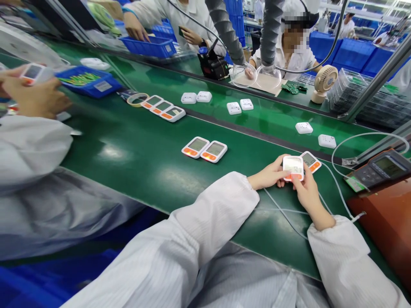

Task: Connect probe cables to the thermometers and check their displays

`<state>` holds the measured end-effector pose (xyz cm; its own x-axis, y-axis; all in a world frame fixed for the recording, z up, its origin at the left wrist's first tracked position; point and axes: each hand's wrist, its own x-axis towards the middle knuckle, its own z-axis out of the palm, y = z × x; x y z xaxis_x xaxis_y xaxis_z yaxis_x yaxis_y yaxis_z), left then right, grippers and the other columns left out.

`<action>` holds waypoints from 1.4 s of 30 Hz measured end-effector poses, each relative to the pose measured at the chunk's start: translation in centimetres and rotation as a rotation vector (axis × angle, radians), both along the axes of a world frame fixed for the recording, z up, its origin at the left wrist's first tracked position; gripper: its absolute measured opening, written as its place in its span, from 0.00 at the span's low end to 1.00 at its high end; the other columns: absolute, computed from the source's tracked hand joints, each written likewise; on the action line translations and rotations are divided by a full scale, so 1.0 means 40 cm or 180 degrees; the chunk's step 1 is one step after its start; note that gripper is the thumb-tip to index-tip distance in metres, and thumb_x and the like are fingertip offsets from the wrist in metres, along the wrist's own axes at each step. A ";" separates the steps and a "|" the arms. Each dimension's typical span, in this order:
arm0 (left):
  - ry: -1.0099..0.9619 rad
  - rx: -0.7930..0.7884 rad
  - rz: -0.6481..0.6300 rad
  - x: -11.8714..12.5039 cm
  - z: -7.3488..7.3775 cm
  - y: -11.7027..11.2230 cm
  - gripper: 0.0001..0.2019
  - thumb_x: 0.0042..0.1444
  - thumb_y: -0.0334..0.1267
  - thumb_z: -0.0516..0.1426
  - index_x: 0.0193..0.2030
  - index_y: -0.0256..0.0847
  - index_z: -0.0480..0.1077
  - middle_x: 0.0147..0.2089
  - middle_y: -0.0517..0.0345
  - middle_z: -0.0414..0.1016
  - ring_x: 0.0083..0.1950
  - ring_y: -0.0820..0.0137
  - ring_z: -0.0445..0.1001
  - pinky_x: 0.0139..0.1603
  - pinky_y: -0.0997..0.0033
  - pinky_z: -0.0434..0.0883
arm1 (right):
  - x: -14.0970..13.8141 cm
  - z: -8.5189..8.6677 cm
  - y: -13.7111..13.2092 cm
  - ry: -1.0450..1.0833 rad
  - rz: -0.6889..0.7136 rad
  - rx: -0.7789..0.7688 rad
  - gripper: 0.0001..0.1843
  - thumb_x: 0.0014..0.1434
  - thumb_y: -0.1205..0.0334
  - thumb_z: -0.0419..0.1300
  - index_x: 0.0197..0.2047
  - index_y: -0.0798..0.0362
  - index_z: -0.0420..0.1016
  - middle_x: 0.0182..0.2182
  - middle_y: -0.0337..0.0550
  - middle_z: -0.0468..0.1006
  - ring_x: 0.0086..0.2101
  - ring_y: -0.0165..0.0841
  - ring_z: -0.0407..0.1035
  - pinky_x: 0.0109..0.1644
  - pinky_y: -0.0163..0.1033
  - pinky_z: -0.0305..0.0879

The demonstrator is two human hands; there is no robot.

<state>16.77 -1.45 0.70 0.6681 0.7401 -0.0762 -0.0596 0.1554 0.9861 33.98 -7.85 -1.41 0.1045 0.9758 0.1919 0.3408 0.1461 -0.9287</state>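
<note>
Item, far left: a co-worker's hand (35,92), closed on a small device, not ours

Item, mid-table (128,154): pair of display units (204,149), flat, side by side, well apart from our hands

Item: left hand (269,174), forearm laid across the table from lower left, fingertips pinching the left edge of the white unit (293,167)

Item: the white unit, held between both our hands and equally near each, long axis running away from us; it may rest on the table or sit just above it, the view does not settle which

Item: right hand (306,190), reaching in from the lower right, thumb and fingers pinching the unit's lower right edge

Item: second unit (311,161), orange-buttoned, flat, just beside the held one on its right
</note>
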 end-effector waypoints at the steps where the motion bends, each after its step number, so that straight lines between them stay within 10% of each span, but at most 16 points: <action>1: -0.0006 0.0069 -0.0123 -0.004 -0.001 0.002 0.38 0.60 0.45 0.63 0.71 0.45 0.49 0.33 0.64 0.72 0.25 0.77 0.70 0.27 0.76 0.68 | 0.002 0.000 0.002 -0.0012 -0.0032 0.0003 0.33 0.63 0.49 0.61 0.67 0.53 0.61 0.38 0.45 0.81 0.26 0.34 0.72 0.30 0.40 0.72; 14: -0.0162 0.0013 -0.0219 -0.008 -0.001 0.003 0.43 0.57 0.42 0.65 0.72 0.45 0.45 0.32 0.65 0.72 0.26 0.77 0.70 0.30 0.75 0.71 | 0.005 0.010 -0.001 -0.0578 -0.0130 0.0055 0.31 0.69 0.48 0.50 0.69 0.56 0.60 0.21 0.35 0.72 0.22 0.37 0.70 0.29 0.40 0.69; 42: -0.0068 0.0059 -0.0244 -0.009 0.002 0.002 0.41 0.57 0.44 0.65 0.71 0.45 0.46 0.37 0.62 0.72 0.28 0.78 0.71 0.32 0.74 0.71 | 0.004 0.022 -0.002 -0.0598 -0.0186 -0.0116 0.34 0.66 0.46 0.52 0.69 0.56 0.61 0.20 0.36 0.73 0.22 0.38 0.71 0.28 0.40 0.68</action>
